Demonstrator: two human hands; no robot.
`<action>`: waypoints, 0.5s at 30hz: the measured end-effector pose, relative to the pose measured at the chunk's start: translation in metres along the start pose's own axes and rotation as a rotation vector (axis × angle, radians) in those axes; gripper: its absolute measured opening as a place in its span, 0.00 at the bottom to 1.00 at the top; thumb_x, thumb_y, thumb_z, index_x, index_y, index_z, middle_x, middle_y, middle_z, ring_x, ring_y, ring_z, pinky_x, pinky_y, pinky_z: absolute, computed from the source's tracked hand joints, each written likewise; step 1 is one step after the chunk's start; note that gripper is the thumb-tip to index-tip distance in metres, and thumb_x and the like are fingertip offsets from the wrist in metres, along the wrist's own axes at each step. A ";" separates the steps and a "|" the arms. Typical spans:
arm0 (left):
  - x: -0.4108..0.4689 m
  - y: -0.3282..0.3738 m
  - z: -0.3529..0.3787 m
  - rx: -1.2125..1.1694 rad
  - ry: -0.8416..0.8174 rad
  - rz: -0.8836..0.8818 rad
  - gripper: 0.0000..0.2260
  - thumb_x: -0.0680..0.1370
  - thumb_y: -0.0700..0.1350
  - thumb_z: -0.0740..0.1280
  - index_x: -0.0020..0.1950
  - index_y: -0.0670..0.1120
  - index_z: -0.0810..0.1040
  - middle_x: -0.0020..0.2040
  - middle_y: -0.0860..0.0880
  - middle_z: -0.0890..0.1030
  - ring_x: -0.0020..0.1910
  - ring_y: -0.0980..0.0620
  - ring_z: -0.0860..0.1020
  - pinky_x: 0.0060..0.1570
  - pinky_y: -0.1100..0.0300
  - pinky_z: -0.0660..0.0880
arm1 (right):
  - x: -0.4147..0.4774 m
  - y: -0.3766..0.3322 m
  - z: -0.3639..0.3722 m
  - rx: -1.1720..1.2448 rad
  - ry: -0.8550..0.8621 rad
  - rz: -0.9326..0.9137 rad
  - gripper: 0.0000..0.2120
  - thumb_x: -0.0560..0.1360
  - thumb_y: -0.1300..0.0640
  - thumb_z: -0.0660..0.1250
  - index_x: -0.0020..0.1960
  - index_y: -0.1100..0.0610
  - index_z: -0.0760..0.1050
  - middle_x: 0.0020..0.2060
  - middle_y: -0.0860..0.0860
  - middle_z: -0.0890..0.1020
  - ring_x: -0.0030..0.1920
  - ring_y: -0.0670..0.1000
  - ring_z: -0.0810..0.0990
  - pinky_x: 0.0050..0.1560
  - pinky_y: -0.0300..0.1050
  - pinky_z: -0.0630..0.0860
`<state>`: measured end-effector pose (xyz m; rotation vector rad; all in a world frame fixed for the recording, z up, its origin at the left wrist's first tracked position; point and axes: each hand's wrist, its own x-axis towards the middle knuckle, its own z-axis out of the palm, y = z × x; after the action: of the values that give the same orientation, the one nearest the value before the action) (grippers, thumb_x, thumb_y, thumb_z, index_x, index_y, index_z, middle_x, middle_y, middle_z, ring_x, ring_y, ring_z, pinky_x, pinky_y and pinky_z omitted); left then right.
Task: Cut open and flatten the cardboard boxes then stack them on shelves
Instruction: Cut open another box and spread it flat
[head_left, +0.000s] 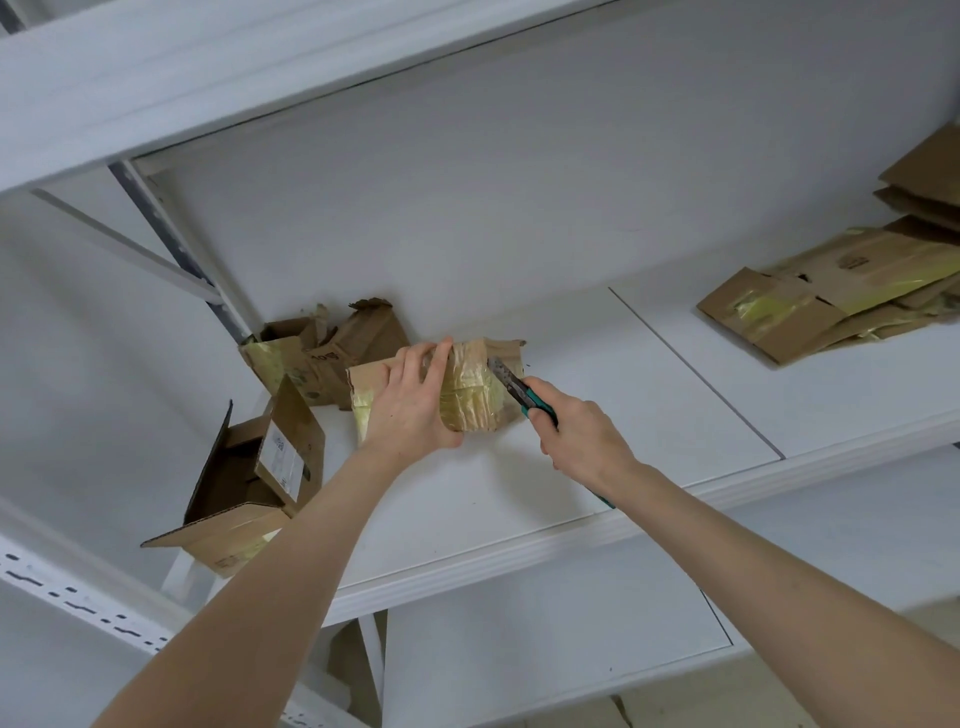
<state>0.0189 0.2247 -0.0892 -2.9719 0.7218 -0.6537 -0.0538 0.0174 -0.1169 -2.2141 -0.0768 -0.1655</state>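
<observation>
Taped box (474, 401) beside torn box (323, 364)

Cardboard box (467, 389) under glossy yellowish tape; matt white shelf (623, 405); metal blade (501, 375)

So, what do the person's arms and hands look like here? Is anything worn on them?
The left forearm and the right forearm are bare down to the lower edge of the picture, and no sleeves show. The left hand and the right hand wear no gloves. No watch, bracelet or ring is visible.
</observation>
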 end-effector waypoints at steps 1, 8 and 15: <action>0.001 0.001 -0.001 -0.006 0.001 -0.007 0.54 0.54 0.52 0.79 0.76 0.40 0.60 0.65 0.39 0.68 0.65 0.37 0.69 0.62 0.42 0.70 | -0.001 0.000 0.002 0.006 0.003 0.006 0.18 0.82 0.54 0.54 0.69 0.42 0.66 0.38 0.58 0.80 0.38 0.62 0.80 0.43 0.57 0.80; 0.005 0.001 -0.005 -0.056 -0.054 -0.046 0.55 0.61 0.52 0.79 0.79 0.44 0.52 0.71 0.41 0.62 0.71 0.41 0.61 0.69 0.45 0.64 | -0.007 0.007 0.010 0.020 0.011 0.014 0.18 0.82 0.55 0.53 0.70 0.41 0.66 0.36 0.58 0.79 0.37 0.63 0.79 0.41 0.58 0.79; 0.013 0.000 -0.005 -0.068 -0.084 -0.058 0.55 0.62 0.53 0.79 0.80 0.44 0.50 0.72 0.41 0.61 0.73 0.42 0.59 0.70 0.46 0.62 | -0.016 0.014 0.016 -0.045 0.003 0.005 0.18 0.82 0.54 0.54 0.70 0.43 0.65 0.35 0.58 0.78 0.36 0.61 0.78 0.40 0.56 0.79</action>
<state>0.0275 0.2197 -0.0790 -3.0715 0.6680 -0.5131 -0.0668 0.0219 -0.1394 -2.2584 -0.0670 -0.1692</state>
